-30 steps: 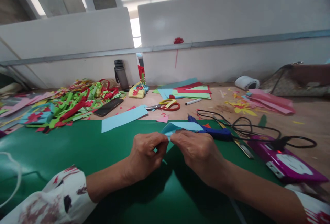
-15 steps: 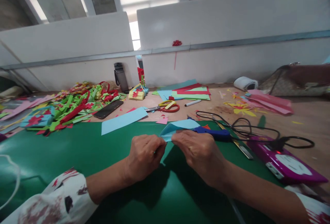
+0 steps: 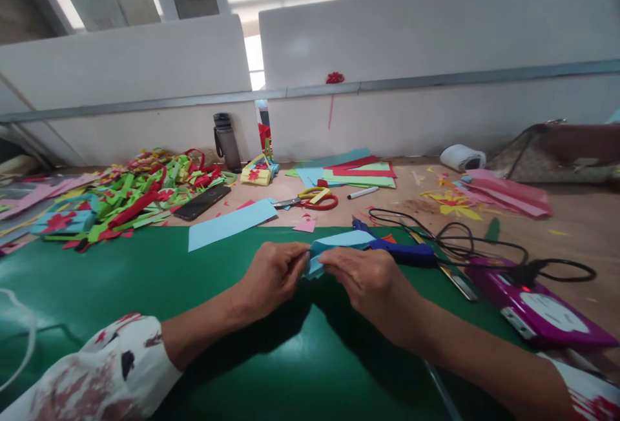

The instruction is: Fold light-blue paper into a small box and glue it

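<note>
Between my hands is a folded piece of light blue paper, held above the green mat. My left hand pinches its left end between thumb and fingers. Closed on the near side of the same paper is my right hand, which hides part of it. A blue glue gun lies just behind my right hand, its cord running right. Farther left, a flat light blue paper strip rests across the mat's back edge, close to scissors with red and yellow handles.
A purple power strip with black cable lies at right, near a utility knife. At back left are a heap of green and red paper pieces, a phone and a bottle. Coloured sheets lie at the back.
My left hand has turned and shifted slightly, its fingers now higher along the paper's end. The paper's left end is tilted differently, with more of a folded flap showing below.
</note>
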